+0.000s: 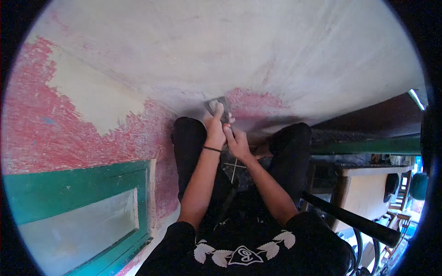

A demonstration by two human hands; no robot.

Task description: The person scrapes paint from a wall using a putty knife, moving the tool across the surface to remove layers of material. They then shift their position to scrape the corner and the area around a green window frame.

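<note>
A putty knife [223,100] with a wide, dark, flat blade rests against the wall [276,50] near its corner. My left hand [214,126] is closed around the blade end, thumb pressed flat on the metal. Just below it, my right hand [238,145] is wrapped round the handle, where a bit of orange shows. Beside the blade, a patch of rough pink paint [258,101] stands out from the pale, smooth surface around it. The fingers behind the tool are partly hidden.
To the left, the adjoining wall [32,106] has scratchy pink and cream areas above a green-framed window [78,179]. My bent knees flank the hands. On the right are a green rail [368,146], a light tabletop [363,195] and a black bar [352,218]. Dark floor tiles [237,171] lie below.
</note>
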